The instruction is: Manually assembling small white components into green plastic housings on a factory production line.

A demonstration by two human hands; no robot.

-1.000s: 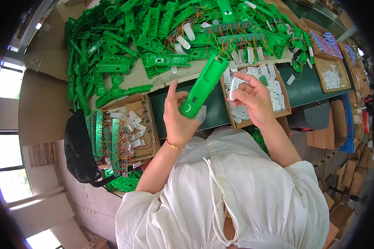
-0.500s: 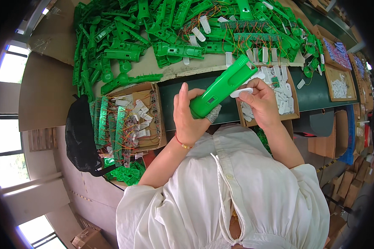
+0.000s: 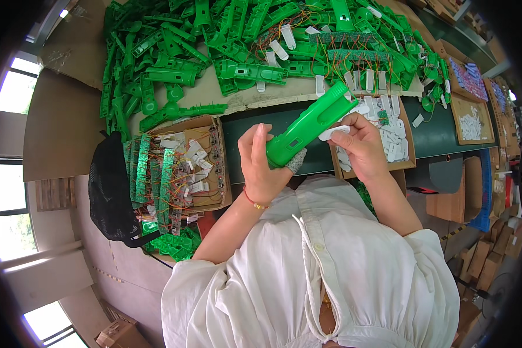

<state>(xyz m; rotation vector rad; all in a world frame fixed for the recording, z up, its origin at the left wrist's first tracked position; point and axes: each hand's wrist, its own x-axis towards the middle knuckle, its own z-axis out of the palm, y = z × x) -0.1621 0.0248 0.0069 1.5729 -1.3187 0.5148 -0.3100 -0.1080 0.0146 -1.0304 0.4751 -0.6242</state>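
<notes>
My left hand [image 3: 258,169] is wrapped round the lower end of a green plastic housing [image 3: 306,129], a long tapered shell with a small rectangular window in its side. Its open, slotted end tilts up to the right. A grey covering [image 3: 296,162] sits on the left thumb. Between the thumb and fingers of my right hand [image 3: 365,152] is a white oval plastic piece [image 3: 332,133], held close beside the housing's right edge. Whether the two parts touch is hard to make out.
Many green housings [image 3: 174,75] are heaped across the back of the bench. On the left, a cardboard box [image 3: 219,174] holds circuit boards, wires and white pieces. Another box [image 3: 413,152] of white parts stands behind my right hand. A black mesh bag [image 3: 115,191] hangs at far left.
The fingers of my left hand have curled in a little against the housing. The white piece in my right hand has shifted slightly left and down.
</notes>
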